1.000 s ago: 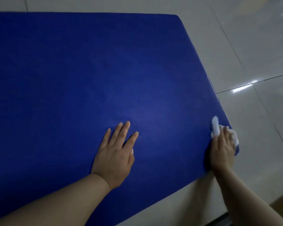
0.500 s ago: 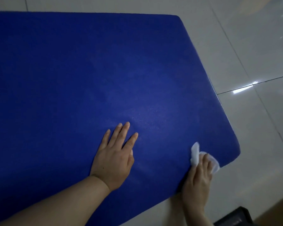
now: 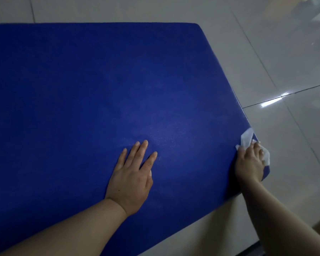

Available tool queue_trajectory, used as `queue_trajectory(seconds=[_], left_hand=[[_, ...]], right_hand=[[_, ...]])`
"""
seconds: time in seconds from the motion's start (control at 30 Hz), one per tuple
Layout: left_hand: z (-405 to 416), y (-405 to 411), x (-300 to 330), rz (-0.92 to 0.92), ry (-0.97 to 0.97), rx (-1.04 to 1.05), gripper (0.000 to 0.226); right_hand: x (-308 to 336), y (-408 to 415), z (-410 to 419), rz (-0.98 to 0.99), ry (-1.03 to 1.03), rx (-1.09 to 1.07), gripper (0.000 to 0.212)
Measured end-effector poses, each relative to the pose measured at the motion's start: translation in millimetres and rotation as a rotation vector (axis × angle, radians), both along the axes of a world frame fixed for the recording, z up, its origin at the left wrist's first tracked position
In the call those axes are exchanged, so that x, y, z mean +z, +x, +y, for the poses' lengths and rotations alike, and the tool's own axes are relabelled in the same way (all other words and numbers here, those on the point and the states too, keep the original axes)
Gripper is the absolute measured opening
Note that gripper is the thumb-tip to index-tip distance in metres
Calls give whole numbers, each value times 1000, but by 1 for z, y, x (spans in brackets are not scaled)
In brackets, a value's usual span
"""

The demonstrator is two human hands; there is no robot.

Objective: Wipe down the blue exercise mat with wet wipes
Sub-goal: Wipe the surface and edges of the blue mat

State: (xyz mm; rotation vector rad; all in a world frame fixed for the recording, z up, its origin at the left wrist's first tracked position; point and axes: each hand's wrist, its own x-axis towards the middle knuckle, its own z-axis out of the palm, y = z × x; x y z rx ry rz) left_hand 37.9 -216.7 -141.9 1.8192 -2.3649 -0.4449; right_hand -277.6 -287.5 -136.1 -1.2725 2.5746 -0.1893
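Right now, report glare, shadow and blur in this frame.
Head view: glare streaks the glossy floor tiles at right; the blue mat is dim with a pale sheen above the left hand; right hand and wipe slightly soft; wide-angle bends the mat's edges.

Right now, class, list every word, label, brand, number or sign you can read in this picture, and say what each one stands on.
None: no readable text anywhere.
Blue exercise mat: plain, no logo or print.
Wet wipe under the right hand: blank white.
Left hand: nothing written on it.
Floor tiles: only glare, no markings.
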Motion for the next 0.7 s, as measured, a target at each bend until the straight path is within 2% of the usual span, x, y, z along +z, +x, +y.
queue_trajectory(seconds=[0.1, 0.17, 0.23, 0.3, 0.33, 0.4, 0.47, 0.53, 0.6, 0.7], left_hand=[[-1, 0, -2, 15, -15, 1, 50], [0, 0, -2, 15, -18, 1, 50], [-1, 0, -1, 9, -10, -1, 50], [0, 0, 0, 8, -1, -5, 50], [0, 1, 0, 8, 0, -6, 50], [0, 0, 0, 5, 1, -5, 50], [0, 0, 1, 1, 11, -1, 51], [0, 0, 4, 2, 20, -3, 52], [-1, 1, 8, 33, 24, -4, 52], [-1, 7, 9, 105, 25, -27, 44]], right_hand=[[-2, 33, 43, -59, -121, 152, 52], [-3, 60, 81, -135, -165, 397, 50], [-2, 73, 110, -184, -112, 650, 49], [0, 60, 105, -157, -90, 772, 50], [-1, 47, 93, -112, -110, 739, 51], [-3, 21, 53, -17, -95, 505, 53], [-1, 5, 10, 49, 35, 213, 54], [1, 22, -9, 117, 108, 111, 53], [3, 58, -1, 102, 52, 215, 52], [3, 116, 54, 39, -46, 590, 48]])
